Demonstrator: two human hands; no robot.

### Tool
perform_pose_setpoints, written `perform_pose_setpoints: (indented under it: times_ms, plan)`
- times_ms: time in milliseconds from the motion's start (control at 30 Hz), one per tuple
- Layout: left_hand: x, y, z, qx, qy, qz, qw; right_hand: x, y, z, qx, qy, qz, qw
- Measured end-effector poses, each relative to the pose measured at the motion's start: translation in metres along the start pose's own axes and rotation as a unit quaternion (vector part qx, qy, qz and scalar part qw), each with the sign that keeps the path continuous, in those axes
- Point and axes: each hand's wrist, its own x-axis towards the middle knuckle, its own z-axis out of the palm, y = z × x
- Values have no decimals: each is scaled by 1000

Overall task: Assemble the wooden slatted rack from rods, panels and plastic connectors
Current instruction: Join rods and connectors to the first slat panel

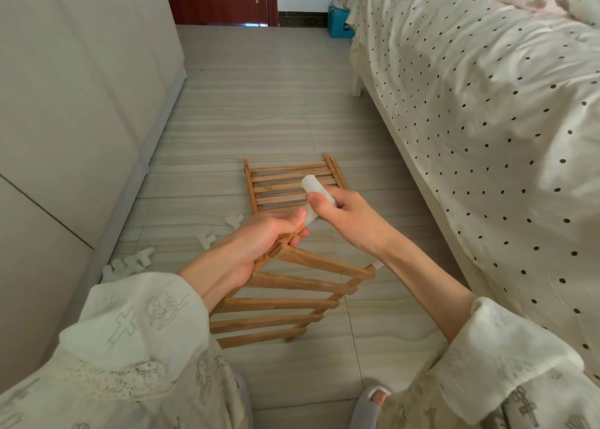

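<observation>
Two wooden slatted panels: one (285, 302) at 6 o'clock, one (289, 183) near centre. One white plastic tube (316, 191) at centre. Several loose white connectors (136, 259) at 8 o'clock, exact count unclear.

The left hand (259, 243) covers the held slatted panel's (292, 298) upper corner. The right hand's (344, 211) fingers hide the white plastic connector's (313, 186) middle. The bed (487, 120) is cut off at the right edge.

A home bedroom: a bed (470, 110) with dotted bedding, a wardrobe (74, 104), tiled floor (259, 104).
</observation>
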Motion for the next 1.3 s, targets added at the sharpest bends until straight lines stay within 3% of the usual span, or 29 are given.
perform_pose_setpoints:
  times_ms: [767,1167,1300]
  plan:
    - [-7,0,-1,-9,-18,-34,999,-8,-5,5,3,-12,-10,1000]
    - [-6,0,-2,-20,24,-39,999,-3,-3,9,-7,0,3,1000]
    - [-4,4,-3,7,79,-5,997,-3,4,14,1,19,4,1000]
